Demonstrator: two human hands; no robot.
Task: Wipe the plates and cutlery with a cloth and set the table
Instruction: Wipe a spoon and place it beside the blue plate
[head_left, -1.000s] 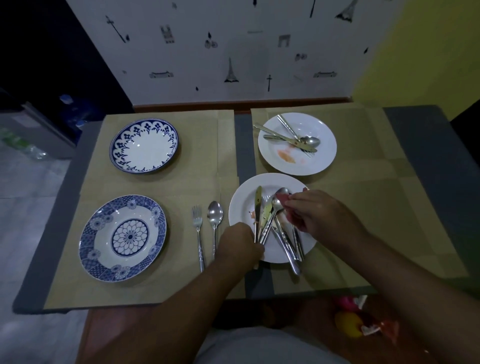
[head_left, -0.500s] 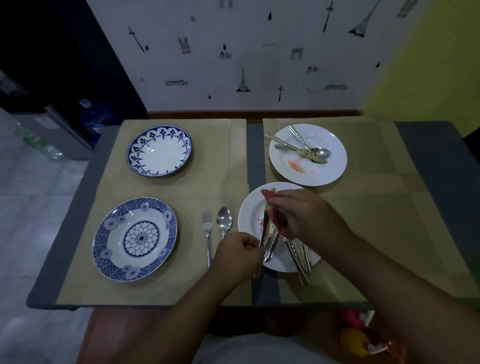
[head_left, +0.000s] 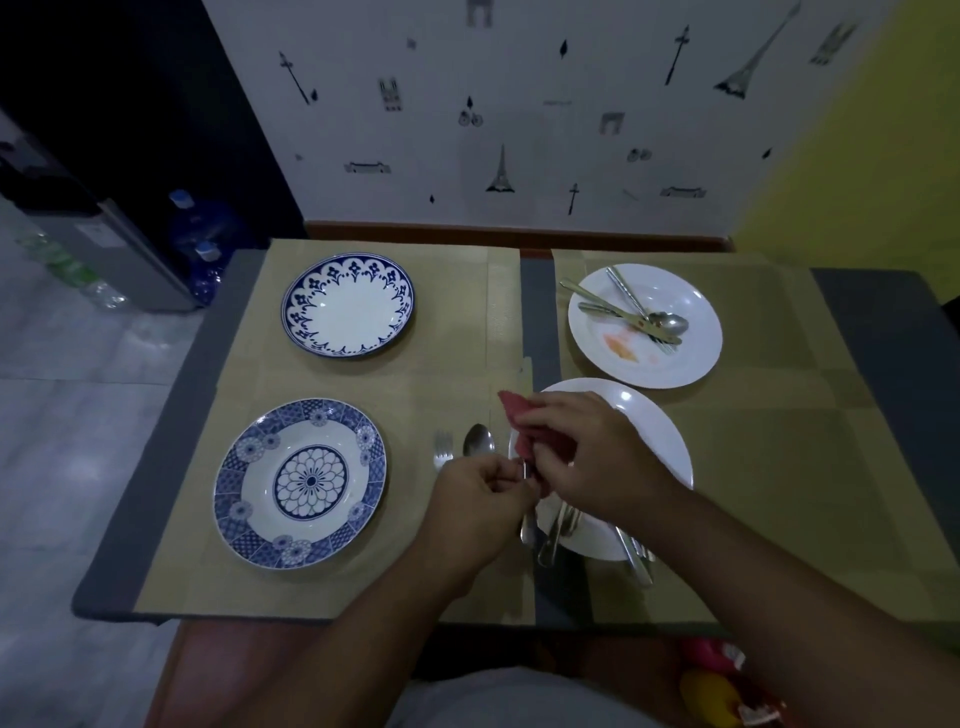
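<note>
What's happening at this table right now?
A person is wiping a piece of cutlery: the left hand pinches its handle while the right hand holds a red cloth around it, above the near white plate holding more cutlery. A fork and spoon lie beside the blue floral plate. The far white plate is stained.

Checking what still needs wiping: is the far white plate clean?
No, the far white plate shows orange smears beside cutlery.
</note>
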